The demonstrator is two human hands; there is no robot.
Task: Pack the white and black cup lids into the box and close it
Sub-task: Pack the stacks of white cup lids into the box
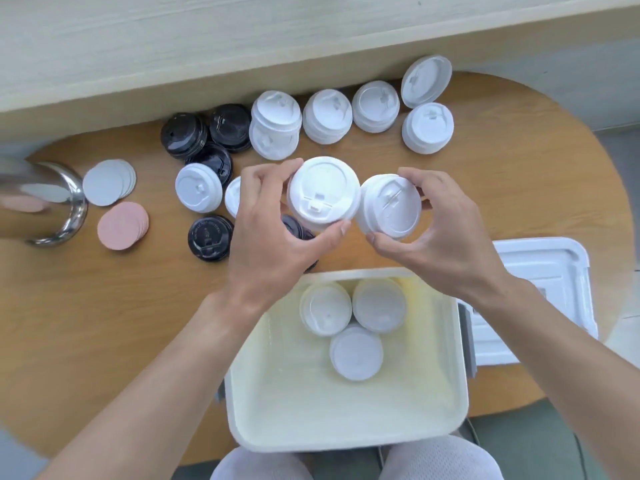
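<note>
My left hand point(266, 237) grips a stack of white cup lids point(323, 192) above the table, just beyond the box's far rim. My right hand point(440, 233) grips a second white lid stack point(389, 207) right beside it, the two stacks nearly touching. The open white box point(346, 427) stands at the table's near edge with three white lid stacks point(356, 351) inside near its far side. More white lid stacks point(327, 116) line the table's far side. Black lids point(185, 135) lie at the far left, with one black lid point(209, 237) nearer me.
The box's white lid point(540, 271) lies flat to the right of the box. A metal container point(59, 202) stands at the left, with white discs point(107, 183) and pink discs point(121, 225) beside it. A pale wooden ledge point(242, 46) borders the table's far side.
</note>
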